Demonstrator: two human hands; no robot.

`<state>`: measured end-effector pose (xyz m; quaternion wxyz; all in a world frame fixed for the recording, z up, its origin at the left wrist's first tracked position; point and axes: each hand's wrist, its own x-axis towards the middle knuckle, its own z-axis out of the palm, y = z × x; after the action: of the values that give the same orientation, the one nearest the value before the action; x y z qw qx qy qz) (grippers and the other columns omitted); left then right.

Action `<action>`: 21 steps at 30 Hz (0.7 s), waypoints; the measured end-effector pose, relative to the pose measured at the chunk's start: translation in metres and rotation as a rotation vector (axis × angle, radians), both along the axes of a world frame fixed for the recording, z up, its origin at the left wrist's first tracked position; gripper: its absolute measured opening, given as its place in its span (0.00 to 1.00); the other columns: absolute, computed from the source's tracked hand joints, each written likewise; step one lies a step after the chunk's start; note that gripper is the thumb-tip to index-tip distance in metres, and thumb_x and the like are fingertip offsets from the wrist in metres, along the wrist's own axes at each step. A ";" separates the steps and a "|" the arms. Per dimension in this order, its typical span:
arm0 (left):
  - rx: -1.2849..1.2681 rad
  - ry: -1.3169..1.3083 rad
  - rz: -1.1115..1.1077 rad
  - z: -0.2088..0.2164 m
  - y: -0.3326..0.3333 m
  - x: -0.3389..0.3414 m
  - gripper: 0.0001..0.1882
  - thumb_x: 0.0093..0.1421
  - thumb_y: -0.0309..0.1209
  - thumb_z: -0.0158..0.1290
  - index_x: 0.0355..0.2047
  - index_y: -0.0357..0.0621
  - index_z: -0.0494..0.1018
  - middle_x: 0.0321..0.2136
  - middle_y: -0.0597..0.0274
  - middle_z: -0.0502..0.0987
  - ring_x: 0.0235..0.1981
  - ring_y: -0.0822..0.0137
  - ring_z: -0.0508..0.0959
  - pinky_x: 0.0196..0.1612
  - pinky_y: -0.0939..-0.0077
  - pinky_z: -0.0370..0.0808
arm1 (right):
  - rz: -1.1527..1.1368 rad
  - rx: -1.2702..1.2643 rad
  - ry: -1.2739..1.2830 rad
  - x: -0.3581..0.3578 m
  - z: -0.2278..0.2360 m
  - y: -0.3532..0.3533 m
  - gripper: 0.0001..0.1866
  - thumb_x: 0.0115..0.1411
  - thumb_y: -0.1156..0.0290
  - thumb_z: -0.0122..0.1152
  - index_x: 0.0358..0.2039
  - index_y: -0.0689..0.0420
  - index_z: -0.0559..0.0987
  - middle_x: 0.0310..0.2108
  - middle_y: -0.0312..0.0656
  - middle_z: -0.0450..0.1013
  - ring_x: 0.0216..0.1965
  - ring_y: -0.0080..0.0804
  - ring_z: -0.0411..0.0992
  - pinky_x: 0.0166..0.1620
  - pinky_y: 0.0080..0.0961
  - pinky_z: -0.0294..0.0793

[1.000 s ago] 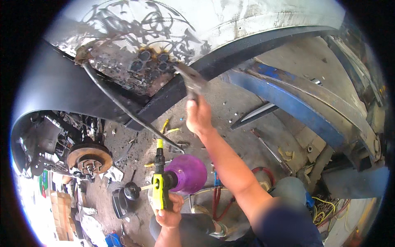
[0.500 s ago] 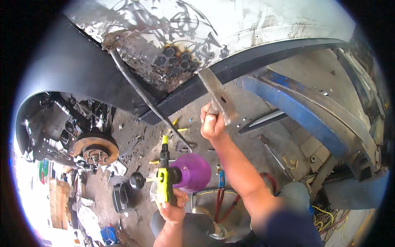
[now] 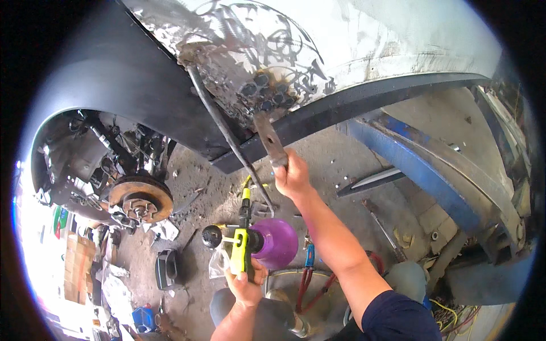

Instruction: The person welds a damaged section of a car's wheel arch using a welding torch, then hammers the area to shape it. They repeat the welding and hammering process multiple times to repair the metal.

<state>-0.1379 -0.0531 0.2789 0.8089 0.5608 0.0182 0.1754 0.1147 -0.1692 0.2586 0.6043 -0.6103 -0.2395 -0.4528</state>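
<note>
My left hand (image 3: 248,286) is closed round the yellow-green and black head of a pump sprayer (image 3: 277,243). Its purple bottle lies to the right, its yellow nozzle points away from me, and a round black knob is at the left. Gripped in my right hand (image 3: 293,177) is a flat, worn metal bar (image 3: 269,138) with a dark hole. Its far end is at the lower edge of the scraped, rusty area on the white car panel (image 3: 387,34), just below several dark round spots; whether it touches, I cannot tell.
A long metal rod (image 3: 222,125) leans from the panel to the floor across the dark sill (image 3: 341,105). A wheel hub with a rusty brake disc (image 3: 141,196) is exposed at left. Blue steel beams (image 3: 415,165) stand at right. Red hoses (image 3: 304,290) lie near my legs.
My right hand has swung the metal bar leftward, bringing its far end to the scraped area's lower edge. My left hand still holds the sprayer. The whole view has shifted slightly.
</note>
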 end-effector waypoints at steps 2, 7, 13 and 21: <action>-0.003 -0.005 -0.009 0.000 0.000 0.000 0.33 0.47 0.57 0.61 0.28 0.31 0.72 0.11 0.64 0.65 0.11 0.73 0.63 0.22 0.73 0.67 | 0.012 0.038 0.019 -0.002 -0.002 0.001 0.16 0.60 0.58 0.56 0.36 0.60 0.74 0.22 0.49 0.72 0.23 0.54 0.72 0.27 0.40 0.71; 0.025 0.036 -0.020 -0.001 0.002 -0.002 0.33 0.48 0.56 0.59 0.27 0.30 0.72 0.11 0.65 0.65 0.11 0.73 0.63 0.22 0.74 0.68 | -0.021 -0.052 0.082 0.001 -0.002 0.007 0.15 0.58 0.59 0.60 0.37 0.59 0.75 0.23 0.47 0.73 0.24 0.50 0.74 0.28 0.37 0.72; 0.014 0.035 -0.023 -0.003 0.006 -0.004 0.33 0.49 0.57 0.58 0.28 0.31 0.71 0.11 0.65 0.64 0.12 0.73 0.63 0.21 0.75 0.67 | -0.046 0.129 -0.075 0.004 0.001 0.013 0.09 0.59 0.67 0.58 0.35 0.59 0.75 0.24 0.50 0.72 0.25 0.52 0.72 0.29 0.37 0.71; 0.007 0.067 -0.016 -0.001 0.002 -0.001 0.33 0.51 0.57 0.58 0.28 0.32 0.71 0.11 0.66 0.65 0.12 0.73 0.63 0.21 0.75 0.66 | -0.076 0.046 0.207 -0.029 -0.007 0.005 0.11 0.59 0.64 0.58 0.37 0.57 0.74 0.24 0.50 0.73 0.25 0.54 0.73 0.29 0.41 0.72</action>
<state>-0.1392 -0.0506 0.2776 0.8073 0.5693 0.0404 0.1500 0.0859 -0.1642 0.2513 0.6219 -0.6483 -0.1420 -0.4156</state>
